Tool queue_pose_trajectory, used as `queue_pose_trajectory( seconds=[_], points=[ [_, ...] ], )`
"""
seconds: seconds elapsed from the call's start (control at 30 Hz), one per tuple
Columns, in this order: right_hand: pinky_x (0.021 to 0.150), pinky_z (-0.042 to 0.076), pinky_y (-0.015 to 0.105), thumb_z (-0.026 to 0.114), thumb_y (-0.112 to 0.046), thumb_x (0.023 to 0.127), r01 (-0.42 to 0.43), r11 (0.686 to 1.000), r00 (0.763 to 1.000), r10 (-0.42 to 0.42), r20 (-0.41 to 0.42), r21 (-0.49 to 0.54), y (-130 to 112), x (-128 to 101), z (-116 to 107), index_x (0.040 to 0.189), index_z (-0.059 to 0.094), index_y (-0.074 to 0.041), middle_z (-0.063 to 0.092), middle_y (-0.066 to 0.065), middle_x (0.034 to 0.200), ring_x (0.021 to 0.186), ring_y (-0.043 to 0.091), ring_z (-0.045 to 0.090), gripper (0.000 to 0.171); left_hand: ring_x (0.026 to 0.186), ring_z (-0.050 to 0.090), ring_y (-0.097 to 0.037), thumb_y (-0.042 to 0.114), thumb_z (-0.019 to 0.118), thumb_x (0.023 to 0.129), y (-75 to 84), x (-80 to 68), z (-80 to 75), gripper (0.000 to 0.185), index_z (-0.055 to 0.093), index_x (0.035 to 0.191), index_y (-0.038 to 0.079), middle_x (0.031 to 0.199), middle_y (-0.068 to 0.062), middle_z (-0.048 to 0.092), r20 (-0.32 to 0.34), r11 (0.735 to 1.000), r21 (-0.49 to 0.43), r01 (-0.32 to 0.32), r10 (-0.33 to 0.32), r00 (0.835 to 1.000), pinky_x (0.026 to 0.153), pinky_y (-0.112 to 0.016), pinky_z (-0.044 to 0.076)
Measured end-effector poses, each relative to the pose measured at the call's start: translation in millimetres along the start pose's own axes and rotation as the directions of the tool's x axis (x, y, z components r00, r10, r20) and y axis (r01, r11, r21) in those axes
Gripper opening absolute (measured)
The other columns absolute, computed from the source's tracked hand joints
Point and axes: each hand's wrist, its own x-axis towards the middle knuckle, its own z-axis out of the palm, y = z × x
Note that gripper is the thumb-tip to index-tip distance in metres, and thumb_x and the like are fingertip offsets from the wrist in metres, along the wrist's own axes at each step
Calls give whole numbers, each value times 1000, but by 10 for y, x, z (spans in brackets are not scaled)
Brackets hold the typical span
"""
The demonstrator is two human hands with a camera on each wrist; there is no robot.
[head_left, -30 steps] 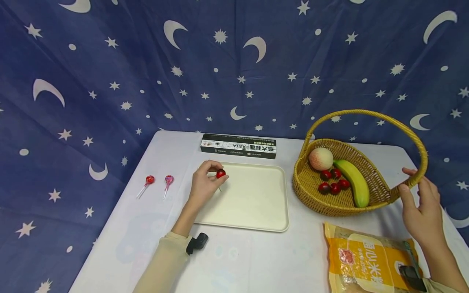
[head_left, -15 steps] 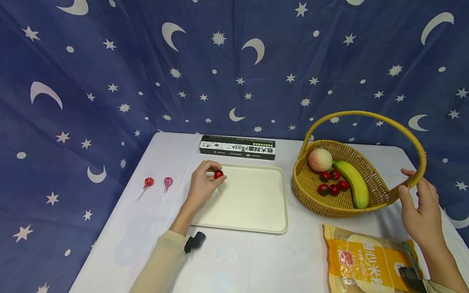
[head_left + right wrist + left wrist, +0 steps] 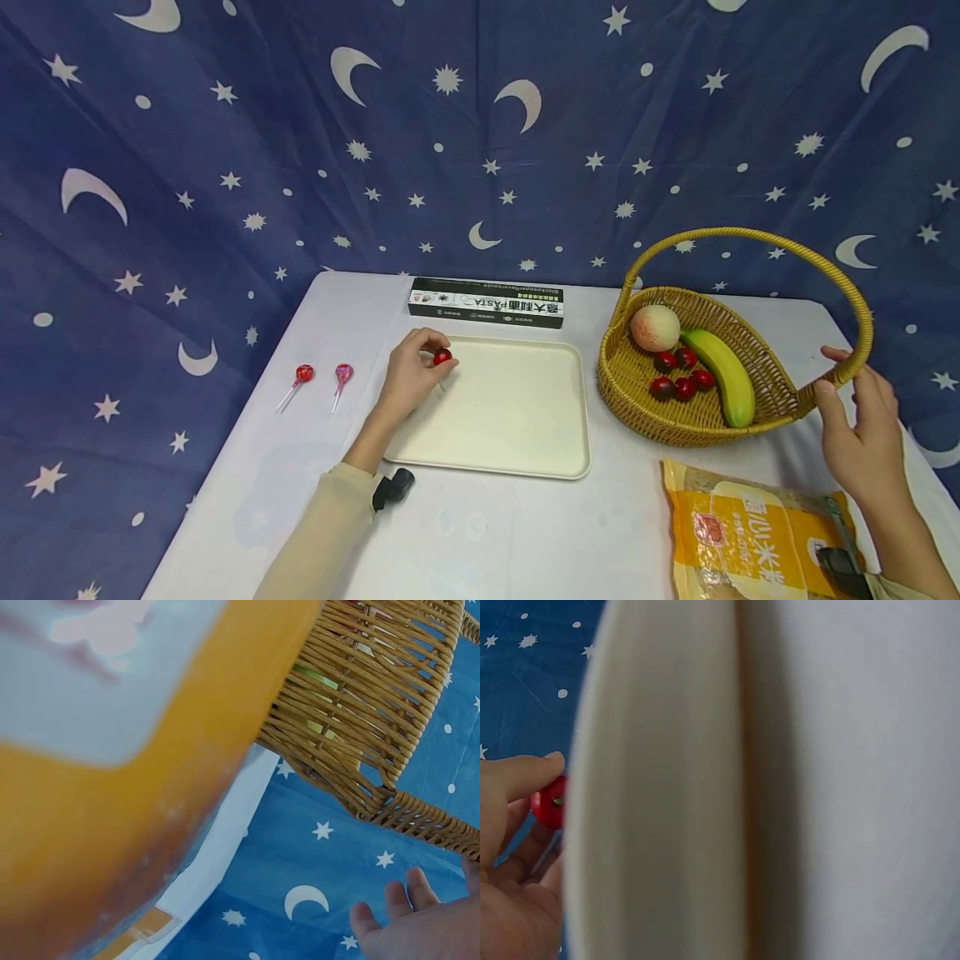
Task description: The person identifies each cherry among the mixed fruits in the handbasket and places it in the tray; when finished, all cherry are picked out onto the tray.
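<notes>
Tray point(image 3: 517, 417) just right of left hand point(image 3: 408, 379), lollipops point(image 3: 322, 375) to its left, basket point(image 3: 750, 417) left of right hand point(image 3: 858, 442), bag point(image 3: 750, 533) before it.

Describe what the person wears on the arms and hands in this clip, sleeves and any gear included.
Both hands are bare: no gloves, rings or watch show on the left hand or the right hand. The left forearm wears a pale beige long sleeve ending at the wrist. A small black device sits at the left wrist, and a similar black device at the right wrist. Only a sliver of right cuff shows.
</notes>
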Motion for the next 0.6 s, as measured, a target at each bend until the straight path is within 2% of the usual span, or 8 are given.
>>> queue_pose_trajectory(
  seconds=[0.2, 0.33, 0.47, 0.6],
  points=[
    [134, 13, 63, 42, -12, 114, -1, 1000, 1000, 1, -2, -5, -5, -4, 4, 163, 41, -13, 38, 21, 168, 164, 35, 21, 49, 98, 67, -27, 1, 84, 87, -37, 29, -4, 26, 71, 109, 4, 112, -15, 70, 42, 997, 80, 0, -3, 999, 80, -19, 53],
    [136, 13, 56, 41, -13, 114, 0, 1000, 1000, 0, 2, -15, -4, -7, 2, 163, 40, -14, 39, 21, 168, 164, 35, 21, 49, 93, 65, -27, 1, 85, 86, -52, 42, -5, 26, 71, 108, 5, 111, -15, 71, 48, 992, 129, 13, -20, 999, 79, -23, 49],
    [136, 12, 48, 41, -13, 114, 0, 1000, 1000, 0, 3, -26, -8, -7, -1, 163, 40, -15, 39, 21, 167, 164, 35, 21, 50, 97, 65, -28, 2, 85, 87, -57, 50, -8, 26, 71, 109, 6, 112, -15, 70, 59, 988, 151, 42, -51, 997, 83, -28, 49],
    [136, 12, 46, 41, -13, 114, -4, 1000, 1000, 5, 3, -26, -6, -7, 5, 164, 40, -15, 38, 21, 168, 164, 35, 21, 50, 101, 66, -29, 5, 84, 88, -50, 50, -7, 28, 71, 112, 6, 113, -15, 70, 67, 984, 170, 59, -71, 995, 88, -33, 50]
  ],
)
